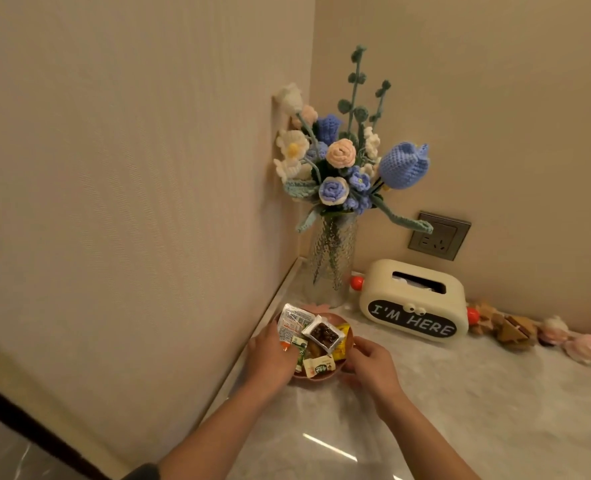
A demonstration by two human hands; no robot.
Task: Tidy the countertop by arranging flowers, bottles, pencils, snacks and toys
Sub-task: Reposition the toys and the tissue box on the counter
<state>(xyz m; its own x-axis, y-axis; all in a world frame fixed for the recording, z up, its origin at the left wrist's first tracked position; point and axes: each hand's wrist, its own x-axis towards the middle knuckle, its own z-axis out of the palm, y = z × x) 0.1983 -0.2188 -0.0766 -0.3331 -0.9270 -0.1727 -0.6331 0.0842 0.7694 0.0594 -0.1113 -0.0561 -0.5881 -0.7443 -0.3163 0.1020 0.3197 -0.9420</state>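
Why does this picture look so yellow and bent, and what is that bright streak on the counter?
Head view: warm, dim indoor light tints everything yellow; the wide-angle lens bows the wall edges; the streak on the countertop is lamp glare on its polished surface; the toys near the right edge look soft, as do the left hand and right hand at the snack bowl.

Two beige textured walls (114,168) meet in a corner at twelve o'clock. A grey socket (439,235) sits on the wall at two o'clock. The pale marbled surface (460,410) reflects a light streak at six; glossy grey floor (6,452) shows at eight.
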